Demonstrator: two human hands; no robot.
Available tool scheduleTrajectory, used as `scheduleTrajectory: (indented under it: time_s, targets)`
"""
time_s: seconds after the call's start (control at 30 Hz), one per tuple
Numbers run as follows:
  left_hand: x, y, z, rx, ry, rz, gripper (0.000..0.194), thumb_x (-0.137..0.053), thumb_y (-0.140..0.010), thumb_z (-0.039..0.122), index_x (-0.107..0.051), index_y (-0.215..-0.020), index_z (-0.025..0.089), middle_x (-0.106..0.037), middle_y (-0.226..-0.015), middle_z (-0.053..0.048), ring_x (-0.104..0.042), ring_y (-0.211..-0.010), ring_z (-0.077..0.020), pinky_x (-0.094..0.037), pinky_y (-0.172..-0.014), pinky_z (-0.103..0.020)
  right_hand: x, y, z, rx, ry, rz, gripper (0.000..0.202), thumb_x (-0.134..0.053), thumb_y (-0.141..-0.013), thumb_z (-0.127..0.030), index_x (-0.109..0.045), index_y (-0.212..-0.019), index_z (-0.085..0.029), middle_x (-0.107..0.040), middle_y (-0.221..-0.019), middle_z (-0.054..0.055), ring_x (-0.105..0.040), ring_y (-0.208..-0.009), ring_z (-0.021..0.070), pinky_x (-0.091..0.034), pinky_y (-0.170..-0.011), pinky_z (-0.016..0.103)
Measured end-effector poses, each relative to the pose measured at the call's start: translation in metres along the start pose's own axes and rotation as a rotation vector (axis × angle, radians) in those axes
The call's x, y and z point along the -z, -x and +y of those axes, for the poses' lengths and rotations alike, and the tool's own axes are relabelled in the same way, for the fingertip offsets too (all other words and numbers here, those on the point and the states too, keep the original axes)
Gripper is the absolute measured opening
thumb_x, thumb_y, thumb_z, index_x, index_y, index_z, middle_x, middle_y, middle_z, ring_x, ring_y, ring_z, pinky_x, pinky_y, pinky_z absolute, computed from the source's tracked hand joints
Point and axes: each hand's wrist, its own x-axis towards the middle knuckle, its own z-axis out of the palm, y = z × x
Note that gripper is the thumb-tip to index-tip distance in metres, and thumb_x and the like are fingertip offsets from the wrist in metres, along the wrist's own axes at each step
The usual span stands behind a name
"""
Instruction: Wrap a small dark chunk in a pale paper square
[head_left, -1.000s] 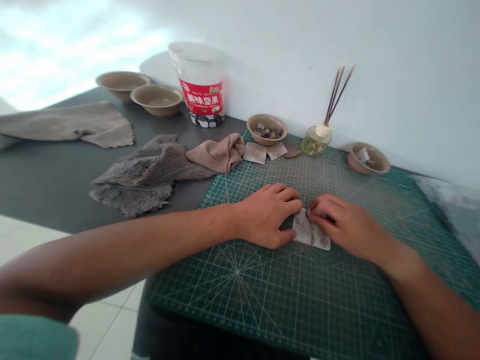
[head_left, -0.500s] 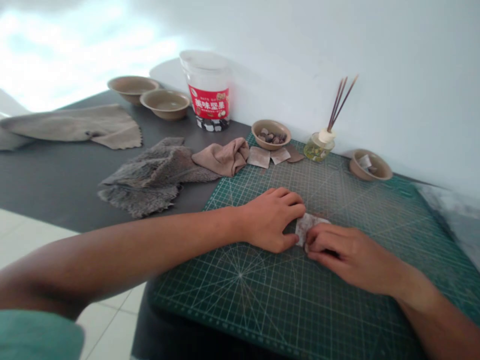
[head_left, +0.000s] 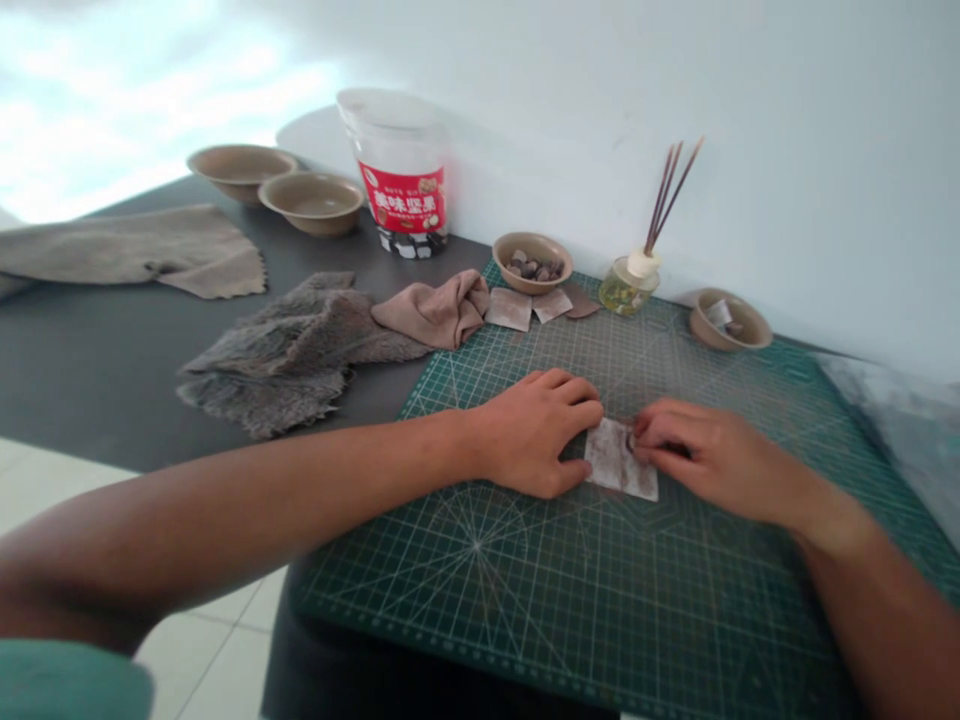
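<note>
— Where do I stand with the sachet (head_left: 619, 460)?

— It lies flat on the green mat (head_left: 570, 600), near the middle, between my two hands. My left hand (head_left: 536, 430) presses its left edge, fingers curled and held close together, thumb tucked at the lower corner. My right hand (head_left: 705, 455) rests on its right side, fingertips bunched and pinching at the upper edge. I can't tell whether anything sits inside it.

— So how much looks done?

— I judge this one only partly worked: it is flat and squared, but both hands are on it, so it isn't set aside. Three similar flat pieces (head_left: 536, 305) lie at the far edge of the mat, touching the bowl of stones (head_left: 532, 262). Those look finished to me, though that's a guess.

— And what else is around?

— A reed diffuser (head_left: 628, 282), a small bowl (head_left: 729, 322) at the right, a red-labelled tub (head_left: 401, 180), two empty bowls (head_left: 277, 182) and some grey and tan cloths (head_left: 315, 335) lying well apart from my hands.
</note>
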Motion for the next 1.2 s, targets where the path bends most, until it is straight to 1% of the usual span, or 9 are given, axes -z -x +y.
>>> scheduleTrajectory:
  time_s: [0.1, 0.23, 0.4, 0.53, 0.7, 0.87, 1.0, 1.13, 1.2]
  targets:
    - [0.0, 0.0, 0.0, -0.014, 0.012, -0.009, 0.036, -0.065, -0.085, 0.043, -0.062, -0.11, 0.018, -0.058, -0.134, -0.011, -0.053, -0.119, -0.0317, -0.046, -0.1, -0.045, 0.0, 0.0, -0.001, 0.069, -0.08, -0.095, 0.013, -0.058, -0.1, -0.023, -0.067, -0.091, -0.023, -0.07, -0.099, 0.003, -0.067, -0.09, 0.018, -0.053, -0.081, 0.032]
    - [0.0, 0.0, -0.001, 0.0, 0.009, -0.001, 0.037, -0.066, -0.084, 0.043, -0.061, -0.112, 0.019, -0.057, -0.135, -0.011, -0.052, -0.121, -0.0324, -0.046, -0.101, -0.047, 0.005, -0.001, 0.004, -0.062, 0.039, 0.051, 0.01, -0.058, -0.099, -0.024, -0.066, -0.094, -0.023, -0.07, -0.102, 0.006, -0.066, -0.092, 0.0211, -0.052, -0.082, 0.037]
    - [0.0, -0.001, -0.001, -0.012, 0.016, -0.007, 0.037, -0.066, -0.084, 0.043, -0.062, -0.111, 0.018, -0.059, -0.133, -0.011, -0.054, -0.119, -0.0316, -0.046, -0.102, -0.046, 0.005, 0.003, 0.002, 0.016, -0.016, -0.115, 0.013, -0.056, -0.101, -0.024, -0.065, -0.091, -0.023, -0.069, -0.101, 0.004, -0.066, -0.089, 0.0186, -0.052, -0.079, 0.034]
    - [0.002, -0.001, -0.001, -0.003, 0.013, -0.013, 0.037, -0.066, -0.084, 0.043, -0.061, -0.112, 0.019, -0.058, -0.134, -0.011, -0.053, -0.121, -0.032, -0.045, -0.101, -0.046, 0.004, -0.002, 0.003, -0.074, 0.046, 0.048, 0.01, -0.057, -0.1, -0.025, -0.065, -0.094, -0.022, -0.069, -0.105, 0.005, -0.066, -0.093, 0.0206, -0.051, -0.083, 0.036]
    - [0.001, -0.001, -0.001, -0.006, 0.021, -0.016, 0.036, -0.066, -0.084, 0.043, -0.062, -0.11, 0.019, -0.058, -0.133, -0.01, -0.053, -0.119, -0.0319, -0.045, -0.102, -0.046, 0.004, 0.0, 0.0, 0.003, -0.048, -0.099, 0.013, -0.058, -0.1, -0.024, -0.065, -0.089, -0.023, -0.069, -0.099, 0.003, -0.066, -0.088, 0.018, -0.052, -0.079, 0.033]
    - [0.002, -0.001, -0.001, 0.001, 0.014, -0.014, 0.036, -0.065, -0.085, 0.043, -0.062, -0.111, 0.019, -0.057, -0.135, -0.011, -0.053, -0.12, -0.0325, -0.045, -0.101, -0.047, 0.0, -0.002, -0.001, -0.08, -0.007, 0.071, 0.008, -0.06, -0.099, -0.023, -0.065, -0.092, -0.023, -0.069, -0.102, 0.004, -0.066, -0.092, 0.0198, -0.051, -0.082, 0.035]
    - [0.002, -0.001, -0.001, -0.007, 0.02, -0.017, 0.036, -0.065, -0.085, 0.043, -0.062, -0.111, 0.019, -0.058, -0.134, -0.011, -0.053, -0.12, -0.0321, -0.046, -0.101, -0.046, 0.001, -0.003, -0.004, 0.011, -0.109, -0.101, 0.012, -0.06, -0.099, -0.023, -0.065, -0.087, -0.023, -0.069, -0.095, 0.002, -0.065, -0.087, 0.0175, -0.051, -0.079, 0.032]
    - [0.001, -0.001, -0.001, -0.004, 0.017, -0.014, 0.037, -0.065, -0.085, 0.042, -0.061, -0.114, 0.019, -0.057, -0.135, -0.011, -0.053, -0.121, -0.0323, -0.045, -0.102, -0.047, 0.003, -0.001, -0.002, -0.084, -0.017, 0.058, 0.011, -0.058, -0.099, -0.022, -0.065, -0.09, -0.023, -0.068, -0.099, 0.003, -0.065, -0.091, 0.0198, -0.05, -0.081, 0.034]
    - [0.001, -0.001, -0.001, 0.0, 0.015, -0.014, 0.036, -0.065, -0.085, 0.043, -0.061, -0.111, 0.019, -0.057, -0.135, -0.012, -0.053, -0.121, -0.0322, -0.045, -0.103, -0.047, 0.005, 0.001, -0.001, -0.131, 0.02, 0.056, 0.01, -0.059, -0.098, -0.022, -0.064, -0.09, -0.023, -0.068, -0.099, 0.004, -0.065, -0.089, 0.02, -0.05, -0.079, 0.035]
